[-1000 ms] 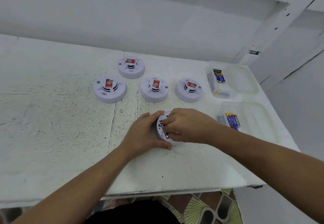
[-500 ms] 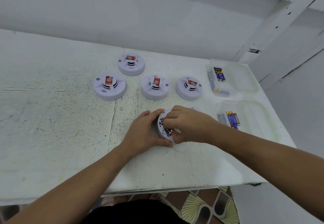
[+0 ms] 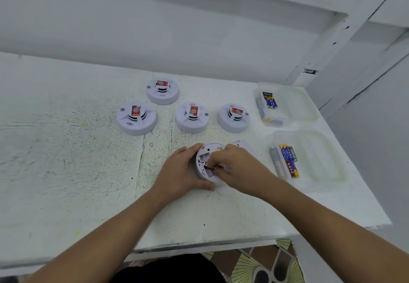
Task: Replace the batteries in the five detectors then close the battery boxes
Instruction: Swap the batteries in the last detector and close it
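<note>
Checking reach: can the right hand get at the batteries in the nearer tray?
Likely yes: the open tray sits just beside the right hand, batteries uncovered; though it now pinches a battery in the detector.

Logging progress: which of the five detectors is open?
The near detector, upside down, held by the left hand while the right hand pinches a battery in it. The other four sit face up.

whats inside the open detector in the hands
The open detector holds a battery pinched by the right hand and an empty slot with metal contacts above it. The right hand covers the rest; the left hand grips the rim.
</note>
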